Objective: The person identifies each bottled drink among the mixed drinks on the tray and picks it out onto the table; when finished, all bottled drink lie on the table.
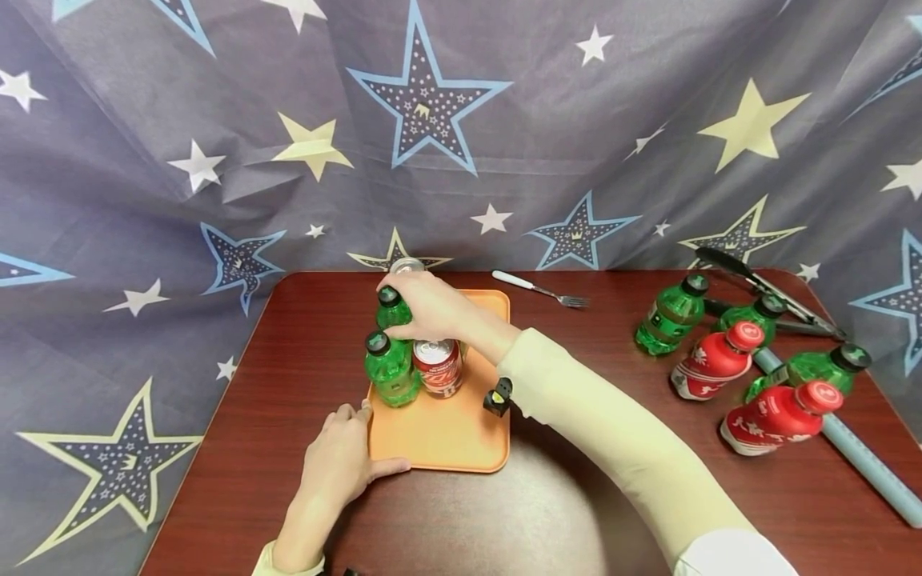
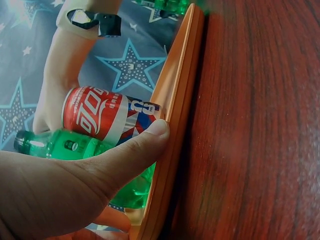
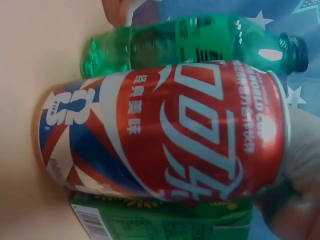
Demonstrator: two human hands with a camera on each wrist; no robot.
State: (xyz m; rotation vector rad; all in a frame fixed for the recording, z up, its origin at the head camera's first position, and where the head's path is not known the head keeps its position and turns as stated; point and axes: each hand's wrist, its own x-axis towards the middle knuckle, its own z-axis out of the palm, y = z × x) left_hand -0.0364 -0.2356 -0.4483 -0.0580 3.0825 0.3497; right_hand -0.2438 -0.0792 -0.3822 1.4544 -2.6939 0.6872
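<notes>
An orange tray [image 1: 461,432] bears a red cola can [image 1: 438,370], a front green bottle [image 1: 392,376], a rear green bottle [image 1: 392,314] and a green printed box [image 3: 175,220] beside the can. My right hand [image 1: 432,306] reaches over the can and grips the rear bottle near its black cap; the far fingers are partly hidden. Another can [image 1: 406,265] shows only its silver top beyond the hand. With my left hand [image 1: 337,454] I hold the tray's near left corner, the thumb [image 2: 145,137] along the near rim and the fingers by the left side.
A white-handled fork [image 1: 536,288] lies beyond the tray to the right. Farther right are several green bottles [image 1: 671,316], two red bottles [image 1: 774,420], black-handled tongs [image 1: 771,300] and a pale blue rod [image 1: 864,464]. A star-patterned curtain [image 1: 504,120] hangs behind the table.
</notes>
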